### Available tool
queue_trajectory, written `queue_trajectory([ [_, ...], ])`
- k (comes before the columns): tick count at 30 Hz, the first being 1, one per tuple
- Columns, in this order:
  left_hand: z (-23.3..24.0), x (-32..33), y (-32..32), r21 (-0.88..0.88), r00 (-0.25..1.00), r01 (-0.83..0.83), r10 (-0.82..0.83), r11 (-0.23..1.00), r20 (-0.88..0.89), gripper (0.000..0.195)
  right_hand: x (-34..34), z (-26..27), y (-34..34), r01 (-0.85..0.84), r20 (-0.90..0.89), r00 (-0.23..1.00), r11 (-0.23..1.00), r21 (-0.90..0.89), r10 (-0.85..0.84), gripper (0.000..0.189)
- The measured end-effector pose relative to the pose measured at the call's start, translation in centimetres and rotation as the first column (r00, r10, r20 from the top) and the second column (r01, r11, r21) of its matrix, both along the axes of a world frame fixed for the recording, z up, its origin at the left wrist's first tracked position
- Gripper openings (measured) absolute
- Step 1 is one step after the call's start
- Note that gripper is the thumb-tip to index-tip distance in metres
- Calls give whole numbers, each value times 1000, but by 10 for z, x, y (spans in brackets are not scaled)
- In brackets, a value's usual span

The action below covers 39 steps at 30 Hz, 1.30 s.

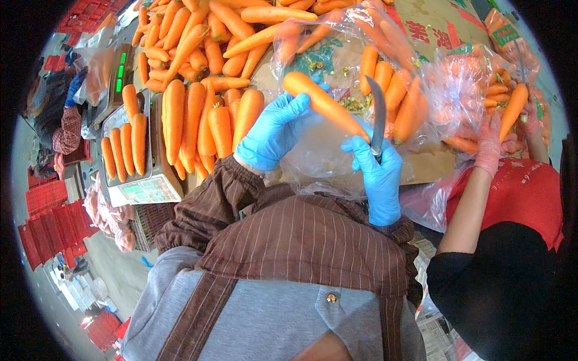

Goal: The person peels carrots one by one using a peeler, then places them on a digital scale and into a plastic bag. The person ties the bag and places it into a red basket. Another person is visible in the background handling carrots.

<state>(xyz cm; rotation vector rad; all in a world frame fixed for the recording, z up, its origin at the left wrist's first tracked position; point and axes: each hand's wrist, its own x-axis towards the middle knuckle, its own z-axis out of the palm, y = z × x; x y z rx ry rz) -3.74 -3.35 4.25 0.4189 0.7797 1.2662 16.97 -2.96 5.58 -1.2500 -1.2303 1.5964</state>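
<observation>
Both my hands wear blue gloves. My left hand point(282, 128) holds the thick end of a large carrot point(318, 101) between thumb and fingers. In my right hand point(377, 176) is a knife with a curved blade point(378, 113), pointing up and away from me. The carrot's thin end touches or lies just above the right fingertips; which, I cannot tell. Beneath my hands spreads a clear plastic bag point(311, 153), with several carrots point(397, 90) in or under its right part. Green trimmings point(356, 104) lie near the blade.
A large heap of carrots point(216, 40) covers the back left. Several carrots lie on a scale's metal tray point(122, 169) at the left. At the right, a co-worker's pink-gloved hand point(490, 140) is beside bagged carrots point(465, 90). Cardboard point(429, 167) covers the work surface.
</observation>
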Motion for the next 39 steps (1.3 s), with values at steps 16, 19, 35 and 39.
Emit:
queue_trajectory([
  [16,-21,-34,146,68,124,778,-46,624,-991,33,112,-8,-150,-52,594,748,867,496,-295,47],
  [19,-42,-12,191,-137,-291,791,169,596,-942,25,132,-24,-221,281,665,551,862,422,-505,41],
  [35,19,1,175,487,-407,683,837,545,-367,81,185,-101,-287,366,732,477,867,338,-487,27],
  [39,4,-14,209,335,-430,600,645,727,-631,55,159,-82,-222,207,630,676,919,336,-383,27],
])
